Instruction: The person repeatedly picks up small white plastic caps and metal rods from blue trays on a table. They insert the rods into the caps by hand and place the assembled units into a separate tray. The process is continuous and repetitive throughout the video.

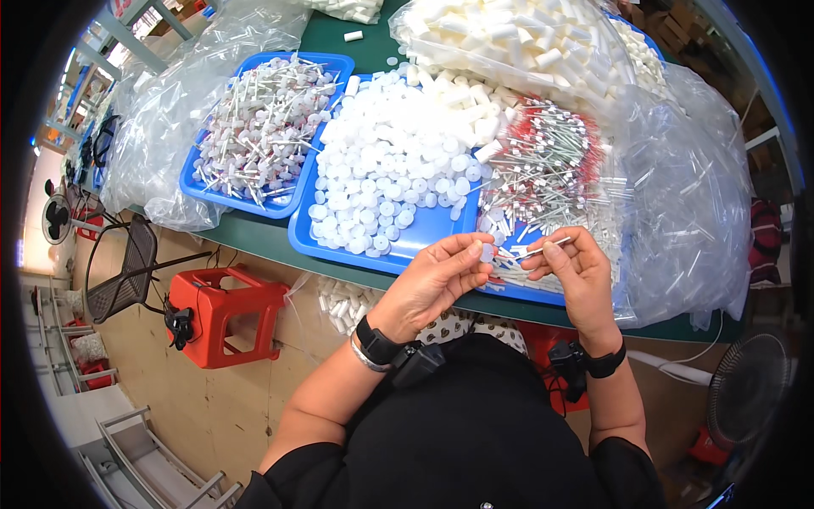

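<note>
My left hand [434, 284] pinches a small translucent white disc [487, 253] between thumb and fingertips. Close beside it, my right hand [583, 278] grips a thin metal-coloured rod [534, 252], its tip pointing at the disc. Whether rod and disc touch is too small to make out. Both hands hover over the front edge of the blue trays. Many similar discs [365, 204] lie heaped in the middle blue tray [437, 227]. To its right is a pile of thin rods with white and red ends [547, 153].
At the left, a blue tray [188, 188] holds rods fitted with discs. White foam-like cylinders [517, 38] fill a bag at the back. Clear plastic bags [682, 204] flank the green table [373, 38]. A red stool [229, 310], a chair [127, 267] and a fan [750, 386] stand around.
</note>
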`<control>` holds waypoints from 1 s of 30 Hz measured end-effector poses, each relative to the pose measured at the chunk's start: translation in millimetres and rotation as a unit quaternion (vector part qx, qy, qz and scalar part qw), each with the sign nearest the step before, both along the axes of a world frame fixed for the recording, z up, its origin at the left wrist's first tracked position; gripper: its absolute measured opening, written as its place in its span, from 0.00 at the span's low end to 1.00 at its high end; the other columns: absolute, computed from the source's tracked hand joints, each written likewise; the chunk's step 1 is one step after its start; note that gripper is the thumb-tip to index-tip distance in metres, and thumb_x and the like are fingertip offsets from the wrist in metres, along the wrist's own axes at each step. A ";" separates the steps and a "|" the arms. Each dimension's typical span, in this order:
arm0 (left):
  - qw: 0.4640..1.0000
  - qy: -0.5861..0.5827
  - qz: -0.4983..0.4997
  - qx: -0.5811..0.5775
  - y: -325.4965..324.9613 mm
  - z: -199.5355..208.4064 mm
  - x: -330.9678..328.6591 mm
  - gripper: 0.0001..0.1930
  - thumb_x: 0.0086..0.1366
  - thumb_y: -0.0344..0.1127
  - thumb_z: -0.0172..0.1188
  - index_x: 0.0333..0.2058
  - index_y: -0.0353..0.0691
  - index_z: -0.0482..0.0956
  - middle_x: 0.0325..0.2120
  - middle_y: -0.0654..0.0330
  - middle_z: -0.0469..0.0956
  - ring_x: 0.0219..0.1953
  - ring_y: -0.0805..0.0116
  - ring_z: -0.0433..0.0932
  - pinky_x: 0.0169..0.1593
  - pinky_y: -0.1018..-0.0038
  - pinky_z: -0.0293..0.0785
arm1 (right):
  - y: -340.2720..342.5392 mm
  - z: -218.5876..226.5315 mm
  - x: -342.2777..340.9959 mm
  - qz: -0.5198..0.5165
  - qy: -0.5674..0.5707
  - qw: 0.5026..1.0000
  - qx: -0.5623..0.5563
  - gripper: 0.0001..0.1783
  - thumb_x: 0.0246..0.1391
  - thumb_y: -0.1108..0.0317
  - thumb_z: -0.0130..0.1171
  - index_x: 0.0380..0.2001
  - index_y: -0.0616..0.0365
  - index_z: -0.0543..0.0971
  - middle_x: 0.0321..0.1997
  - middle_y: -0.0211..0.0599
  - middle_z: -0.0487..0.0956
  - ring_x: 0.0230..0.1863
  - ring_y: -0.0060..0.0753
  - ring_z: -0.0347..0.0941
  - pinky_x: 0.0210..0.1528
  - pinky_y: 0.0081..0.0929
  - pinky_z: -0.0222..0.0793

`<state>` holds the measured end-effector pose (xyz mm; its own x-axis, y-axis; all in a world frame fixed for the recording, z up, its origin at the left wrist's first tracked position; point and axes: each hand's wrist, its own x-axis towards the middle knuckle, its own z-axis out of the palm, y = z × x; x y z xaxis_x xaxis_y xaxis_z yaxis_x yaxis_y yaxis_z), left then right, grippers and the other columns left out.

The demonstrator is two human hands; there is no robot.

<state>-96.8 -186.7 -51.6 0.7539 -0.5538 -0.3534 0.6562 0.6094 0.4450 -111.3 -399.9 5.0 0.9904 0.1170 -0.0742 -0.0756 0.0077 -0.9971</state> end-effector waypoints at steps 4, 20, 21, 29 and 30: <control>0.996 -0.042 0.002 0.074 -5.1 7.4 -3.1 0.14 0.67 0.33 0.58 0.49 0.35 0.75 0.33 0.64 0.78 0.35 0.78 0.78 0.42 0.81 0.77 | 2.6 1.1 -2.1 -0.004 -0.008 1.000 -0.001 0.05 0.63 0.74 0.51 0.40 0.64 0.70 0.38 0.43 0.79 0.40 0.31 0.79 0.41 0.24 0.77; 0.999 -0.014 0.006 0.036 -4.6 -3.6 -4.0 0.15 0.67 0.33 0.58 0.50 0.34 0.75 0.37 0.64 0.79 0.36 0.79 0.77 0.41 0.82 0.75 | 7.7 0.7 -9.6 0.030 -0.007 1.000 -0.003 0.06 0.58 0.79 0.56 0.39 0.67 0.72 0.40 0.43 0.79 0.41 0.31 0.80 0.45 0.25 0.78; 0.999 -0.014 0.009 0.037 -5.0 -2.8 -3.8 0.15 0.67 0.33 0.58 0.50 0.34 0.75 0.37 0.63 0.79 0.36 0.79 0.77 0.42 0.82 0.75 | 8.0 1.6 -9.3 0.029 0.008 0.999 0.014 0.06 0.59 0.79 0.55 0.39 0.67 0.72 0.40 0.43 0.79 0.42 0.30 0.80 0.46 0.25 0.78; 1.000 0.013 -0.006 -0.014 -7.2 2.0 -2.4 0.18 0.68 0.33 0.56 0.53 0.33 0.71 0.40 0.61 0.78 0.38 0.79 0.77 0.45 0.82 0.77 | 14.3 -14.1 -11.3 0.025 -0.089 0.995 -0.025 0.05 0.60 0.77 0.54 0.39 0.64 0.71 0.43 0.43 0.80 0.44 0.29 0.78 0.47 0.25 0.75; 1.000 0.014 -0.009 -0.019 -7.7 3.1 -3.0 0.18 0.68 0.33 0.56 0.54 0.32 0.70 0.40 0.61 0.78 0.38 0.79 0.77 0.45 0.82 0.77 | 15.9 -14.8 -12.0 0.030 -0.087 0.996 -0.017 0.06 0.60 0.77 0.54 0.40 0.64 0.71 0.43 0.43 0.80 0.43 0.29 0.78 0.46 0.26 0.75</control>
<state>-99.8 -194.3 -48.5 0.7335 -0.5810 -0.3526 0.6794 0.6134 0.4027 -123.2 -384.0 -9.7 0.9799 0.1762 0.0933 0.0994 -0.0263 -0.9947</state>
